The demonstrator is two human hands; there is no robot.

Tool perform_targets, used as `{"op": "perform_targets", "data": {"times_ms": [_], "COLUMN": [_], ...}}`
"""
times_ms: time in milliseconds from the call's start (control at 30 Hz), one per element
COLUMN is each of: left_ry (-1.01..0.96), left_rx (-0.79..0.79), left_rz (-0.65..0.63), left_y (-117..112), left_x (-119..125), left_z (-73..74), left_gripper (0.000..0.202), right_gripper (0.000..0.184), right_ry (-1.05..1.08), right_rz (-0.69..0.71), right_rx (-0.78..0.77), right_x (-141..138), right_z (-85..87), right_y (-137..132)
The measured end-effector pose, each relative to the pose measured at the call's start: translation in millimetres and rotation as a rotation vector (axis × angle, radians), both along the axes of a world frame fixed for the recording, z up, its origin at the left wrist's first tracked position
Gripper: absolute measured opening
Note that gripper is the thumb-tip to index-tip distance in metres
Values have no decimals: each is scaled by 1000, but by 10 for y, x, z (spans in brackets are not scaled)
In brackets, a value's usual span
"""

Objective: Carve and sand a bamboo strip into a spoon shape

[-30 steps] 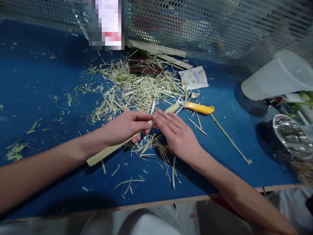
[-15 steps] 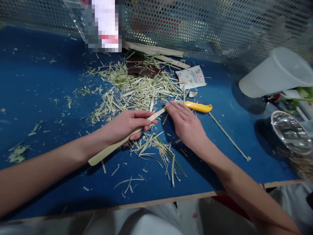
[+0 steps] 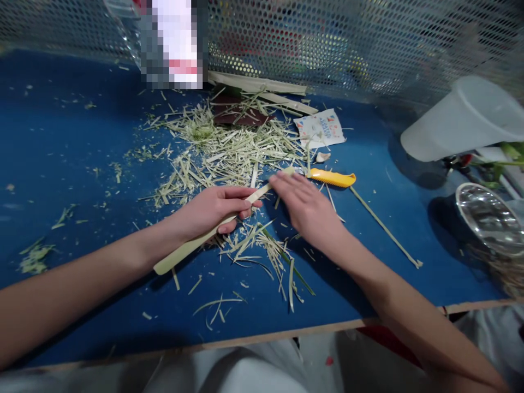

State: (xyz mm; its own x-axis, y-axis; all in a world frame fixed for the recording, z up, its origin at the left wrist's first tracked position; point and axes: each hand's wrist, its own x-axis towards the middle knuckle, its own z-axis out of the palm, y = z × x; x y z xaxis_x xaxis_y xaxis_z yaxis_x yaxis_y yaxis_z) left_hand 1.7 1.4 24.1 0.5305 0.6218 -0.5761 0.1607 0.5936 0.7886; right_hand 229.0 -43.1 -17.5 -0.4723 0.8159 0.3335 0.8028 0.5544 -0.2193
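Note:
My left hand [image 3: 221,208] is closed around a pale, flat strip [image 3: 180,257] that looks like bamboo or stripped plant stalk. Its wide, rounded end slants down to the left below my wrist, and its narrow end points up to the right. My right hand [image 3: 305,203] lies palm down across the narrow part, fingers stretched out over the strip; the thumb is hidden. The strip's tip shows just beyond these fingers. Close to them rests a yellow-handled blade [image 3: 332,178]. Loose shavings [image 3: 237,147] are heaped beyond both hands, with more [image 3: 262,245] scattered below.
At the back lie cut strips [image 3: 262,83], a dark brown sheet [image 3: 237,111] and a printed white packet [image 3: 320,129]. A thin stalk [image 3: 385,227] lies at right. A translucent cup [image 3: 442,125] and a metal bowl [image 3: 487,218] stand near the perforated metal screen [image 3: 282,41].
My right hand has slid slightly left along the strip, baring its tip. The strip's wide end has shifted a little to the right. My left hand keeps its hold.

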Motion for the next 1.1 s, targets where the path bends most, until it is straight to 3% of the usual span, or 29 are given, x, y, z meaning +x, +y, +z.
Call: {"op": "perform_targets", "data": {"times_ms": [100, 333, 533, 600, 700, 800, 1000, 1100], "left_ry": [-10, -88, 44, 51, 25, -11, -71, -33], "left_rx": [0, 14, -71, -89, -142, -182, -159, -128], "left_rz": [17, 26, -238, -260, -163, -116, -112, -148], "left_y": [16, 56, 79, 72, 44, 17, 18, 23], "left_x": [9, -100, -340, -356, -285, -183, -131, -137], "left_z": [-6, 79, 188, 173, 119, 69, 20, 2], "left_gripper": [32, 54, 24, 18, 13, 13, 10, 9], "right_gripper": [55, 51, 53, 52, 52, 58, 57, 56], "right_ry": [-6, -27, -31, -24, -8, -24, -17, -20], "right_rz": [-99, -142, -173, -177, -112, 54, -63, 150], "right_rx": [15, -2, 7, 16, 26, -16, 12, 1], "right_x": [104, 249, 363, 293, 99, -33, -62, -137], "right_z": [-33, -76, -113, -98, -59, -30, -7, 12], "right_y": [98, 198, 286, 256, 147, 67, 63, 13]}}
